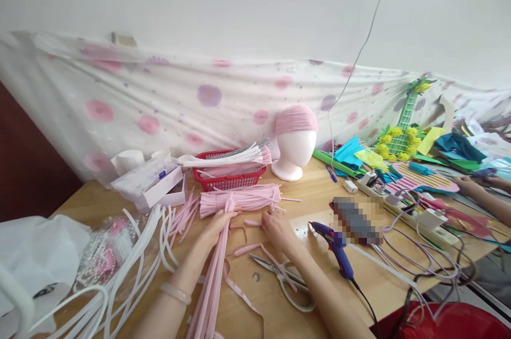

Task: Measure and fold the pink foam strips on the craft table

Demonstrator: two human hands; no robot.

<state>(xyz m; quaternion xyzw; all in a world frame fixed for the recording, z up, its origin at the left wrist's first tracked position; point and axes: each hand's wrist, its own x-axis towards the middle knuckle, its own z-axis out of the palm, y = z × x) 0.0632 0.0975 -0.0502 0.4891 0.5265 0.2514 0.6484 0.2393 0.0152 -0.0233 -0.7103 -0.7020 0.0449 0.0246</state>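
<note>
My left hand [220,223] is closed around a long bundle of pink pipe cleaners [211,286], which hangs toward the table's front edge. To its right, my right hand [277,226] has its fingers curled together near the end of a second pink pipe cleaner bundle [239,198] lying crosswise. What those fingers hold, if anything, I cannot make out. Below the right hand lie short pink pieces [247,249], a measuring tape [243,296] and scissors [293,283], partly hidden under my right forearm.
A glue gun [337,248] lies on the right, near a power strip [403,216] and tangled cables. Behind stand a red basket [229,182] and a foam head [294,150] with a pink cap. White strips [131,280] spread left. A co-worker's hand [471,187] shows far right.
</note>
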